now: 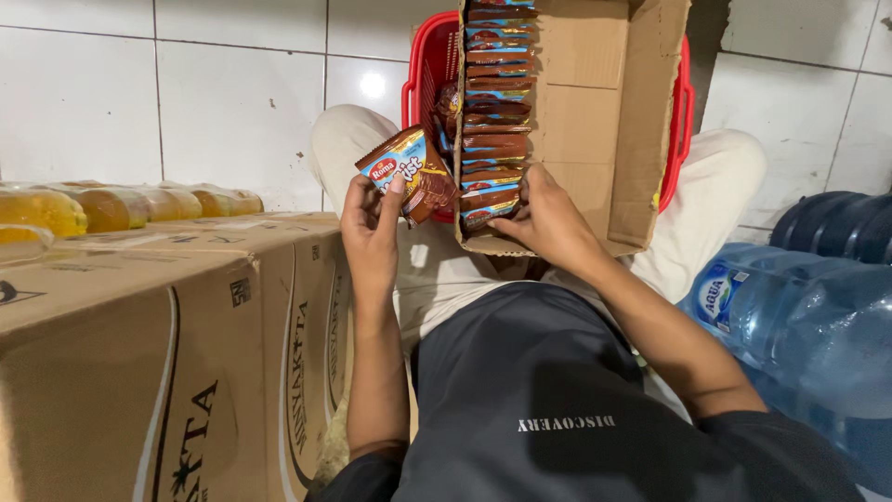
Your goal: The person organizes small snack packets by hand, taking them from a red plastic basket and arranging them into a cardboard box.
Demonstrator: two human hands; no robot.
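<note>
Cartons of brown cardboard (158,353) stand closest, on the person's left, and their flat tops carry a row of yellow bottles (111,206), probably because it is a steady surface at a handy height. On the other side, large blue water jugs (808,325) lie on the white tiled floor (214,84).

Between them the person sits with knees apart, so the lap makes a support for the open cardboard box (613,121). It leans back against a red plastic basket (432,65) (the basket seems to keep it from sliding away), and its open side faces the person, which makes the content easy to reach.

The left hand (372,232) holds one brown and blue snack packet (409,172) lifted beside the box; the fingers are closed around its lower edge with the thumb over the front, so the printed face can be seen. The right hand (548,218) rests on the near end of the packet row (497,102), which stands on edge along the box's left wall. Its fingers are curled on the nearest packets, but I cannot tell if they grip one or only press the row
</note>
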